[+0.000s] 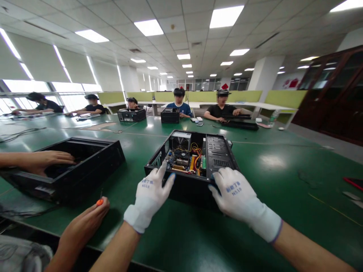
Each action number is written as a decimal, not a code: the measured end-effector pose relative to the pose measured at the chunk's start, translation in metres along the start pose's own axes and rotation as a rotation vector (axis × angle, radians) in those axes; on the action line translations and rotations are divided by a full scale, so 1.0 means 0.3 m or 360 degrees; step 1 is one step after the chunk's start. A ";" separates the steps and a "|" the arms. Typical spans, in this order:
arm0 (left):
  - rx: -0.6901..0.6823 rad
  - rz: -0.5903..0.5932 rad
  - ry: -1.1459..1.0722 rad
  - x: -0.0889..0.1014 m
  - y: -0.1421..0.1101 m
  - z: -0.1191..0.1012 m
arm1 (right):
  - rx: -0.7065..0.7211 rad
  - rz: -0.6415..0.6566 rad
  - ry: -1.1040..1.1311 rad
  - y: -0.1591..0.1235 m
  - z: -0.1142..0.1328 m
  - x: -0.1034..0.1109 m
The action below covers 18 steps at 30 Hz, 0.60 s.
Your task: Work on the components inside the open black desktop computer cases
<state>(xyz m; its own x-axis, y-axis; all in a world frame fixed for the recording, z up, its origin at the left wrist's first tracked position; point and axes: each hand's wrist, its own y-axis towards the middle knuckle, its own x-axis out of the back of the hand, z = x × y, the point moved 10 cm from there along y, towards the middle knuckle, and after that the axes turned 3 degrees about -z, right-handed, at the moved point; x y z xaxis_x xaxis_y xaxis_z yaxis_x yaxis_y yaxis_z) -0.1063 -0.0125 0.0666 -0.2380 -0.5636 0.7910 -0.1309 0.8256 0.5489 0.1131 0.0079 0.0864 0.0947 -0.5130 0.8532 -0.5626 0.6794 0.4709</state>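
An opened black computer case (193, 189) lies on its side in front of me. Inside it show a power supply (181, 141), a CPU cooler (182, 155), bundled yellow and red cables (196, 151) and a perforated drive cage (219, 147). My left hand (151, 190), in a white glove, is at the near left edge, index finger stretched over the board's corner and thumb apart, with nothing seen in it. My right hand (234, 190), gloved alike, grips the near right corner, fingers on top and thumb against the front wall.
At left, a co-worker's hand (53, 160) reaches into another black case (90, 170); their other hand (92, 215) holds an orange-handled screwdriver (100, 202). Several people sit across the green table (269, 189). A bottle (273, 118) stands far right; a red-edged object (353, 184) lies nearer.
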 end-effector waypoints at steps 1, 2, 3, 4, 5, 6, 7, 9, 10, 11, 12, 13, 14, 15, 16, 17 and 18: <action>-0.0012 0.0050 0.0068 0.011 -0.003 -0.005 | 0.0004 -0.0013 0.0022 -0.032 -0.004 0.017; -0.0037 0.0096 0.0120 0.019 -0.012 -0.014 | 0.0009 -0.0027 0.0045 -0.062 -0.008 0.033; -0.0071 0.0132 0.0158 0.027 -0.025 -0.028 | 0.0015 -0.0043 0.0067 -0.091 -0.012 0.049; -0.0109 0.0158 0.0184 0.037 -0.042 -0.044 | 0.0020 -0.0058 0.0088 -0.118 -0.016 0.065; -0.0145 0.0182 0.0201 0.046 -0.061 -0.062 | 0.0023 -0.0073 0.0107 -0.143 -0.019 0.080; -0.0170 0.0204 0.0219 0.056 -0.080 -0.078 | 0.0027 -0.0090 0.0123 -0.167 -0.022 0.097; -0.0187 0.0226 0.0238 0.066 -0.098 -0.093 | 0.0030 -0.0104 0.0137 -0.189 -0.025 0.113; -0.0213 0.0280 0.0272 0.086 -0.132 -0.121 | 0.0047 -0.0117 0.0163 -0.231 -0.028 0.140; -0.0228 0.0309 0.0283 0.095 -0.147 -0.135 | 0.0060 -0.0121 0.0175 -0.252 -0.029 0.152; -0.0245 0.0337 0.0290 0.104 -0.162 -0.147 | 0.0075 -0.0126 0.0185 -0.272 -0.030 0.164; -0.0267 0.0359 0.0288 0.112 -0.176 -0.160 | 0.0089 -0.0133 0.0191 -0.291 -0.031 0.175; -0.0297 0.0378 0.0278 0.120 -0.190 -0.173 | 0.0099 -0.0138 0.0193 -0.310 -0.033 0.184; -0.0330 0.0387 0.0268 0.129 -0.204 -0.187 | 0.0101 -0.0136 0.0190 -0.327 -0.036 0.193; -0.0368 0.0382 0.0262 0.139 -0.219 -0.201 | 0.0098 -0.0130 0.0185 -0.344 -0.039 0.200; -0.0410 0.0369 0.0261 0.149 -0.233 -0.216 | 0.0093 -0.0122 0.0179 -0.360 -0.042 0.207; -0.0452 0.0349 0.0260 0.161 -0.248 -0.231 | 0.0096 -0.0118 0.0176 -0.377 -0.043 0.215; -0.0495 0.0319 0.0259 0.174 -0.264 -0.247 | 0.0107 -0.0126 0.0173 -0.394 -0.043 0.226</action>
<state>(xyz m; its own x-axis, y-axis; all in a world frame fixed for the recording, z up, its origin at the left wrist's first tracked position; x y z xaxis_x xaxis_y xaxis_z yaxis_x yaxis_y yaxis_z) -0.0371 -0.1093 0.0845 -0.0706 -0.4098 0.9094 0.2062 0.8860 0.4152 0.1965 -0.1005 0.0913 0.2273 -0.5010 0.8350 -0.6033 0.6007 0.5246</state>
